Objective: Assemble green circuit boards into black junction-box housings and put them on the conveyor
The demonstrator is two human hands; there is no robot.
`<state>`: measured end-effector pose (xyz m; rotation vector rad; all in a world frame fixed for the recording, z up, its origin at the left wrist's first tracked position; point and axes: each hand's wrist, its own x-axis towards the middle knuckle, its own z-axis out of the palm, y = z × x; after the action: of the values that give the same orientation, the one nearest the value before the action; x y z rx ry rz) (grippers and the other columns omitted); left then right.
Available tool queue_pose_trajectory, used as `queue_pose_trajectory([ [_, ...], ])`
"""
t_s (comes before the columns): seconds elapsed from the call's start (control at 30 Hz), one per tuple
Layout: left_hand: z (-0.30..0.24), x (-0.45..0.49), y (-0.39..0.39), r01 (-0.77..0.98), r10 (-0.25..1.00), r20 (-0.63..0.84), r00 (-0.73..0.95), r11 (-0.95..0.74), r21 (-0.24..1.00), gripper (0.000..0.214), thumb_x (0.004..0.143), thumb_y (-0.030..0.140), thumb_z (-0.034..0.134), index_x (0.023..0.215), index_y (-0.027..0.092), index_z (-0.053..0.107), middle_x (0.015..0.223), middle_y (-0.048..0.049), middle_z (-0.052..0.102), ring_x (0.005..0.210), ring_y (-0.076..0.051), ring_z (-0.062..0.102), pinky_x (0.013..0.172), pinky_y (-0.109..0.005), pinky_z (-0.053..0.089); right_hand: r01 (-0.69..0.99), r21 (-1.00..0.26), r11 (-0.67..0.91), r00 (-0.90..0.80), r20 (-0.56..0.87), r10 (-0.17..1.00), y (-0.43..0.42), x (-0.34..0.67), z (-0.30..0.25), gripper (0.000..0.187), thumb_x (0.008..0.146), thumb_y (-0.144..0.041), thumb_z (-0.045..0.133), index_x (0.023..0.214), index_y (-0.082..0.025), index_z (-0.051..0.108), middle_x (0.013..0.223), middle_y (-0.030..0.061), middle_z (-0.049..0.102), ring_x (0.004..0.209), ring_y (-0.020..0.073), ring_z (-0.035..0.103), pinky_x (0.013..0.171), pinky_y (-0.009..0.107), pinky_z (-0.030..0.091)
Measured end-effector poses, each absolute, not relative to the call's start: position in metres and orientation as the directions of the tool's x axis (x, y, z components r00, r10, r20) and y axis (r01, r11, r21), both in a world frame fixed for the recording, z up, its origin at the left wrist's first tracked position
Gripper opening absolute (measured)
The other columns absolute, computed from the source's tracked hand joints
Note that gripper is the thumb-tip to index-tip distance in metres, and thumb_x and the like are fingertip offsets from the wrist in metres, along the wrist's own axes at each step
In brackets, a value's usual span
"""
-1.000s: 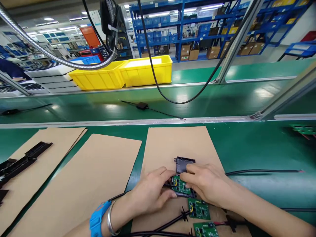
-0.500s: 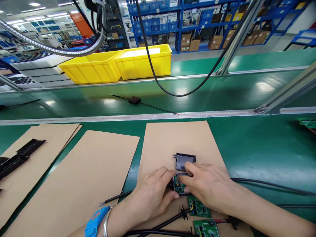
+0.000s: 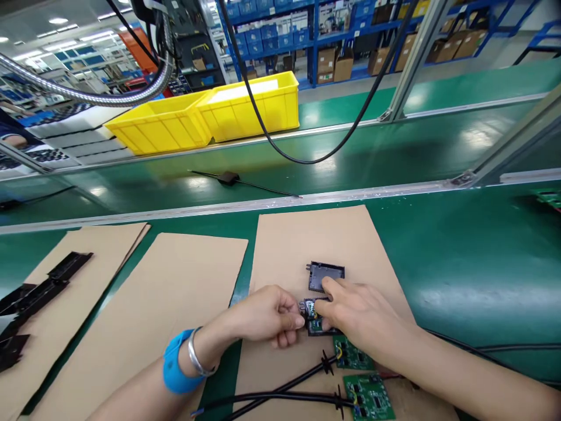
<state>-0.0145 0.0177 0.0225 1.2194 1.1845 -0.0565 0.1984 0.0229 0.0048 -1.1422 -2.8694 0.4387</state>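
Observation:
On the middle cardboard sheet (image 3: 280,251) lies a small black plastic housing (image 3: 324,332) with a green circuit board (image 3: 314,324) inside. My right hand (image 3: 368,316) grips the housing from the right, index finger over the board and thumb at its near side. At the housing's left end, my left hand (image 3: 272,318) is closed in a pinch; what is between the fingertips is hidden. Just beyond lies a second black housing part (image 3: 322,275), its shallow inside facing up, partly under my right hand. Nearer me are two more green boards, one (image 3: 350,352) above the other (image 3: 370,397), with black cables (image 3: 289,396).
Black plastic parts (image 3: 37,298) lie on the left cardboard (image 3: 100,257). A bare cardboard sheet (image 3: 175,280) is between. Behind the metal rail (image 3: 245,206) lies a thin cable with a black block (image 3: 228,178). Yellow bins (image 3: 258,111) and a hanging black cable (image 3: 307,161) are farther back.
My left hand has drawn back left and curled its fingers, uncovering more of the housing. The black cable that showed left of my wrist is out of sight. My right hand stays at the housing.

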Motion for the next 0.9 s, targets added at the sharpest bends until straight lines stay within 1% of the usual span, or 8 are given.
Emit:
queue_pose_trajectory([
  [0.07,0.026,-0.008,0.014,0.648,0.641,-0.635,0.431,0.269,0.712,0.024,0.087,0.034,0.054,0.070,0.016,0.056,0.066,-0.0009,0.064,0.055,-0.011,0.057,0.054,-0.022,0.046,0.669,-0.273,0.691,-0.734,-0.094,0.673,0.023,0.198,0.005,0.012,0.085,-0.013,0.064,0.080,-0.023,0.062,0.084,0.0015,0.048,0.067,0.0149,0.046,0.051,0.029,0.013],
  [0.13,0.025,-0.003,0.004,0.731,0.816,-0.382,0.434,-0.071,0.678,0.018,0.088,0.025,0.051,0.073,0.018,0.058,0.070,-0.0019,0.065,0.063,-0.014,0.059,0.059,-0.025,0.046,0.663,-0.280,0.694,-0.738,-0.087,0.670,0.023,0.198,0.006,0.010,0.085,-0.015,0.065,0.081,-0.024,0.063,0.083,0.0016,0.049,0.067,0.0152,0.046,0.051,0.029,0.012],
  [0.2,0.020,-0.002,-0.010,0.775,0.866,-0.106,0.488,-0.375,0.508,0.020,0.089,0.016,0.044,0.079,0.018,0.060,0.075,-0.0038,0.065,0.067,-0.016,0.058,0.062,-0.028,0.046,0.662,-0.284,0.694,-0.736,-0.072,0.673,0.024,0.198,0.006,0.009,0.085,-0.016,0.065,0.081,-0.024,0.064,0.083,0.0019,0.050,0.067,0.0159,0.047,0.051,0.030,0.012],
  [0.27,0.011,-0.004,-0.021,0.791,0.848,0.052,0.527,-0.512,0.335,0.024,0.089,0.008,0.039,0.084,0.017,0.061,0.075,-0.0051,0.063,0.067,-0.017,0.058,0.062,-0.029,0.047,0.665,-0.280,0.693,-0.731,-0.053,0.680,0.023,0.197,0.006,0.010,0.084,-0.015,0.066,0.079,-0.023,0.063,0.083,0.0023,0.051,0.068,0.0166,0.047,0.051,0.030,0.013],
  [0.37,-0.002,-0.004,-0.032,0.813,0.817,0.110,0.566,-0.575,0.096,0.026,0.088,0.003,0.038,0.089,0.016,0.060,0.073,-0.0056,0.061,0.065,-0.019,0.058,0.059,-0.030,0.048,0.652,-0.271,0.708,-0.731,0.023,0.682,0.020,0.196,0.003,0.012,0.084,-0.012,0.064,0.078,-0.022,0.061,0.084,0.0029,0.053,0.071,0.0179,0.047,0.051,0.030,0.015],
  [0.57,-0.008,0.016,-0.042,0.733,0.795,-0.066,0.603,-0.585,-0.348,0.025,0.078,-0.002,0.044,0.094,0.010,0.060,0.078,-0.0113,0.061,0.063,-0.025,0.057,0.050,-0.033,0.047,0.614,-0.292,0.733,-0.747,0.086,0.660,0.021,0.196,-0.004,0.013,0.086,-0.013,0.063,0.076,-0.020,0.062,0.077,0.0030,0.057,0.080,0.0206,0.048,0.054,0.031,0.024],
  [0.67,-0.008,0.014,-0.039,0.780,0.817,-0.020,0.577,-0.558,-0.283,0.025,0.078,-0.001,0.047,0.096,0.012,0.060,0.079,-0.0084,0.061,0.066,-0.024,0.057,0.054,-0.033,0.049,0.602,-0.319,0.732,-0.758,0.062,0.650,0.028,0.197,0.002,0.012,0.082,-0.019,0.070,0.072,-0.020,0.063,0.076,0.0023,0.060,0.085,0.0220,0.048,0.066,0.033,0.031],
  [0.9,-0.013,-0.012,-0.028,0.833,0.858,0.172,0.484,-0.512,0.211,0.023,0.088,0.005,0.046,0.098,0.020,0.062,0.091,-0.0037,0.064,0.078,-0.020,0.057,0.068,-0.033,0.050,0.607,-0.455,0.652,-0.748,-0.049,0.662,0.050,0.175,0.017,0.027,0.072,-0.034,0.082,0.068,-0.018,0.060,0.067,0.0029,0.063,0.080,0.0222,0.051,0.060,0.030,0.032],
])
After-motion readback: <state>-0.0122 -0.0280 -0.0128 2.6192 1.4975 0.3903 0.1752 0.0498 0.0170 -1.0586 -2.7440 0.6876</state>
